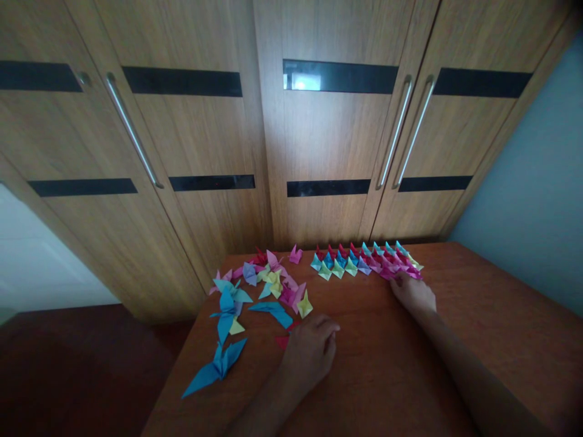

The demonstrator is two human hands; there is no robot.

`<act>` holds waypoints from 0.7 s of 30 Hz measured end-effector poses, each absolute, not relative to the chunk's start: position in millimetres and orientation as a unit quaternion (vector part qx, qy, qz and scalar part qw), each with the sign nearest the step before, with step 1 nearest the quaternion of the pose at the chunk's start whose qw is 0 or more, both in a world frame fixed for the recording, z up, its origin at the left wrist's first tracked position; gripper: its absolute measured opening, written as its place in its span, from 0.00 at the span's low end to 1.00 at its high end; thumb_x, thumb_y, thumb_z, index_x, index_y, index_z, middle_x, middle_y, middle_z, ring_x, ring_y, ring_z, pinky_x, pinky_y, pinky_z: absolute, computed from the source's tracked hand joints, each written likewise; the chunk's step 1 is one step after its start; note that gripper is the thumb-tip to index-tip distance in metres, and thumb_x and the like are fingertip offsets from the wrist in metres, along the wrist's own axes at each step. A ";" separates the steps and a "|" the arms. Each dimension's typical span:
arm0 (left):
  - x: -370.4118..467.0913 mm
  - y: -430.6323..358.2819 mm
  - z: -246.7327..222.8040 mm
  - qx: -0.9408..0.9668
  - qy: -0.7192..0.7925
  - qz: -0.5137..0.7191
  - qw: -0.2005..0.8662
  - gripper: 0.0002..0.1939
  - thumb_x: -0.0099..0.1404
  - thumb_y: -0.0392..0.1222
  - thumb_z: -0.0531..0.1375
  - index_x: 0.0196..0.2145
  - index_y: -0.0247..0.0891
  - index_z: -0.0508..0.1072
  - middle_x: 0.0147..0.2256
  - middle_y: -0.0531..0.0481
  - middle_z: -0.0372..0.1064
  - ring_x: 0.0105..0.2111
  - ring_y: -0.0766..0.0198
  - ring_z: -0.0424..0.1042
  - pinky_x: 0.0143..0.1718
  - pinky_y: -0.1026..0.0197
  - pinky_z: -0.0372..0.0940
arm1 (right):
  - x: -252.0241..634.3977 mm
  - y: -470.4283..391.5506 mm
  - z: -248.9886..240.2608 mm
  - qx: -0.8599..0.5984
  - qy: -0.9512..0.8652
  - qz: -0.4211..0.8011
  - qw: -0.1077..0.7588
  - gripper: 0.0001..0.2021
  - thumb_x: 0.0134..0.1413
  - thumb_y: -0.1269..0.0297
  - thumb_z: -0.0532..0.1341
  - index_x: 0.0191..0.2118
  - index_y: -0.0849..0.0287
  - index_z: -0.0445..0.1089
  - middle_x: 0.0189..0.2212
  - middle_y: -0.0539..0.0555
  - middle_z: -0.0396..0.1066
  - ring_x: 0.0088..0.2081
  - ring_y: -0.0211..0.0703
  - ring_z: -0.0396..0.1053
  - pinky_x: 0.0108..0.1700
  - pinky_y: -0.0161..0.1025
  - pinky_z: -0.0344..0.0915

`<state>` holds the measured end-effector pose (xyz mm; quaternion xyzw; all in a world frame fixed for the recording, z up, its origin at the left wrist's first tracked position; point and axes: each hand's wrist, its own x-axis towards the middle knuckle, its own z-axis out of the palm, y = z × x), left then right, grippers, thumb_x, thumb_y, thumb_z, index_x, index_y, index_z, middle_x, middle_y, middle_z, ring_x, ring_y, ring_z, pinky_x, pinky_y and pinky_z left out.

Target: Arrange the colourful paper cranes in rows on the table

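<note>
At the front right end of neat rows of small folded-paper cranes (339,268), my right hand (413,294) has its fingertips closed on a magenta paper crane (401,267). The rows run in red, blue, pale green, lilac and pink, with light blue tips behind. My left hand (312,346) hovers low or rests over the table, fingers loosely bent and apart, nothing visible in them. Beside it lie a red folded paper (282,342), partly covered by the hand, and a blue paper piece (274,312). A yellow crane (305,304) stands just beyond.
A loose heap of paper cranes in several colours covers the left of the brown table (364,376). One larger blue crane (218,367) lies near the left edge, a pink one (296,254) at the back. A wooden wardrobe (319,133) stands behind the table.
</note>
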<state>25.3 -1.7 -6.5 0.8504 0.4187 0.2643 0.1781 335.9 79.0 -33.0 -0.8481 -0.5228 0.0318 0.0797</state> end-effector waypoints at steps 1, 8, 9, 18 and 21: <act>25.3 -1.8 -6.6 0.851 0.420 0.263 0.176 0.14 0.60 0.30 0.51 0.39 0.41 0.73 0.38 0.49 0.71 0.38 0.62 0.70 0.40 0.62 0.65 | 335.8 77.6 -32.2 -0.849 -0.521 0.033 0.082 0.19 0.58 0.50 0.48 0.44 0.55 0.68 0.37 0.61 0.72 0.39 0.53 0.72 0.38 0.43 0.64; 16.0 7.8 -5.3 0.841 0.452 0.259 0.144 0.14 0.63 0.33 0.51 0.42 0.43 0.71 0.40 0.49 0.70 0.39 0.62 0.70 0.42 0.60 0.65 | 318.3 65.1 -21.6 -0.844 -0.527 0.018 0.097 0.19 0.58 0.51 0.48 0.40 0.57 0.70 0.35 0.61 0.73 0.37 0.55 0.72 0.34 0.42 0.63; 12.4 11.1 -3.9 0.835 0.466 0.261 0.131 0.13 0.63 0.33 0.51 0.42 0.43 0.71 0.40 0.49 0.70 0.40 0.61 0.70 0.42 0.60 0.65 | 312.3 64.0 -19.8 -0.836 -0.539 0.020 0.097 0.19 0.58 0.51 0.48 0.39 0.57 0.71 0.35 0.61 0.73 0.37 0.54 0.72 0.34 0.41 0.63; -26.5 39.0 8.5 0.775 0.592 0.220 -0.010 0.10 0.64 0.40 0.54 0.42 0.41 0.71 0.41 0.47 0.67 0.42 0.57 0.67 0.41 0.59 0.63 | 244.7 56.6 -24.8 -0.756 -0.640 0.069 0.118 0.16 0.60 0.53 0.49 0.35 0.54 0.70 0.31 0.55 0.74 0.36 0.46 0.72 0.32 0.35 0.59; -30.4 42.2 5.1 0.769 0.611 0.186 -0.021 0.11 0.64 0.42 0.54 0.43 0.41 0.70 0.40 0.46 0.66 0.43 0.56 0.67 0.41 0.58 0.62 | 234.5 52.2 -31.6 -0.748 -0.650 0.076 0.115 0.15 0.60 0.53 0.49 0.34 0.54 0.70 0.31 0.53 0.74 0.35 0.44 0.72 0.30 0.34 0.57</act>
